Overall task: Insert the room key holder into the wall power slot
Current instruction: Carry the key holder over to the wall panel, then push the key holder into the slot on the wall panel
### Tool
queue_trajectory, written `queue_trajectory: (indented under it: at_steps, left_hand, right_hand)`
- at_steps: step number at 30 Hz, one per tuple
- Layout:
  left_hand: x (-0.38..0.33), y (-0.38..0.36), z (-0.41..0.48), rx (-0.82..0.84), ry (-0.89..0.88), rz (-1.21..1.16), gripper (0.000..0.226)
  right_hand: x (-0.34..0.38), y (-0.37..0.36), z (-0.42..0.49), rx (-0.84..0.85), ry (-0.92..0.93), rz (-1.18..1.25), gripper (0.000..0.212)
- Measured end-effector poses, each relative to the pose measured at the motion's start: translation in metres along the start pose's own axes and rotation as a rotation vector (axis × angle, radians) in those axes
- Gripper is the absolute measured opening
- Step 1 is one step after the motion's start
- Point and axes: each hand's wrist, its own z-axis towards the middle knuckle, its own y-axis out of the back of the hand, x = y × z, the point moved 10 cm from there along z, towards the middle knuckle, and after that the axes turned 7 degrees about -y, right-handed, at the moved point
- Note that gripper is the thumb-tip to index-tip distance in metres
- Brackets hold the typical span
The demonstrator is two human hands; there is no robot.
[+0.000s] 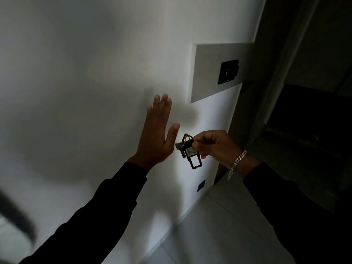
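My right hand [215, 145] pinches a black room key holder [192, 155] with a white number tag, a metal ring and a key hanging from it. The holder dangles in front of the white wall, well below the black wall power slot [228, 71], which sits on a grey panel [209, 73] up and to the right. My left hand [158, 134] is raised flat, fingers together and thumb out, palm facing the wall just left of the key holder. It holds nothing.
A dark doorway [304, 111] opens to the right of the wall's edge. A small blue plate [201, 185] sits low on the wall. Pale floor tiles [219, 235] lie below. A blurred dark shape [17, 218] crosses the lower left.
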Motion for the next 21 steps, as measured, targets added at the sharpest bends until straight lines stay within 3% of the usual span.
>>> queue_trajectory:
  at_steps: [7, 15, 21]
  left_hand:
    - [-0.002, -0.107, 0.1, -0.056, -0.024, 0.032, 0.062]
    - [0.003, -0.178, 0.196, -0.113, 0.013, 0.171, 0.064]
    - [0.027, -0.209, 0.236, -0.179, -0.009, 0.307, 0.064]
  right_hand:
    - [-0.022, 0.132, 0.07, -0.038, 0.068, -0.014, 0.016]
    - [-0.018, 0.26, 0.154, 0.002, 0.118, -0.071, 0.008]
    - [-0.004, 0.318, 0.232, -0.026, 0.227, -0.015, 0.022]
